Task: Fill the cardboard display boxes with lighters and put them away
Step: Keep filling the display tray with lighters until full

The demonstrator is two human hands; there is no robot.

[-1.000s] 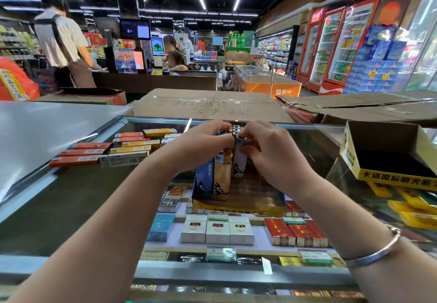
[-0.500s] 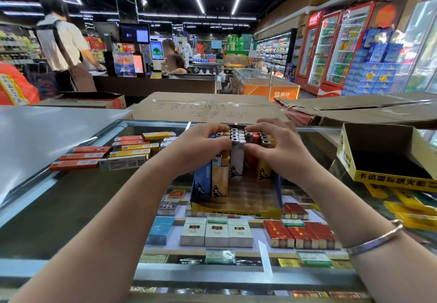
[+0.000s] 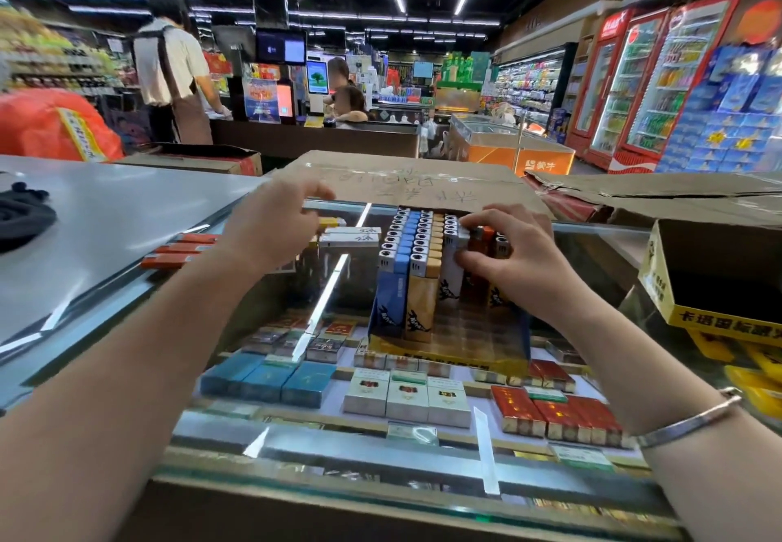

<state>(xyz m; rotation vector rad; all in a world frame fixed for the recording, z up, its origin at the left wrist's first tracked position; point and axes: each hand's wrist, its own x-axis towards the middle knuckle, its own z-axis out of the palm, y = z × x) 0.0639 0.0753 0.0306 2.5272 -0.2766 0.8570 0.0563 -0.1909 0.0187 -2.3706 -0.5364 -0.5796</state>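
Lighters [image 3: 417, 253] stand upright in tight rows of blue, tan and white inside a yellow cardboard display box [image 3: 448, 355] on the glass tabletop [image 3: 254, 372] of a shop's cigarette case, their metal tops facing the camera. The right hand [image 3: 514, 260] rests against the right end of the rows, its fingers [image 3: 482, 219] curled over the tops of a white lighter and several orange ones, thumb pressed to the white lighter's side. The left hand [image 3: 275, 232] hovers to the left over loose lighters [image 3: 177, 249] lying flat on the glass, fingers loosely bent; it appears to hold nothing, though motion blur makes this uncertain. A second display box [image 3: 715, 287], yellow with black Chinese print, sits at the right edge, partly cut off. A flattened cardboard sheet [image 3: 406, 181] behind the rows bears handwritten characters too faint to read. Each lighter carries a dark animal emblem; the brand lettering is illegible. Cigarette packs [image 3: 406, 397] show under the glass. A silver bracelet [image 3: 685, 418] circles the right wrist.
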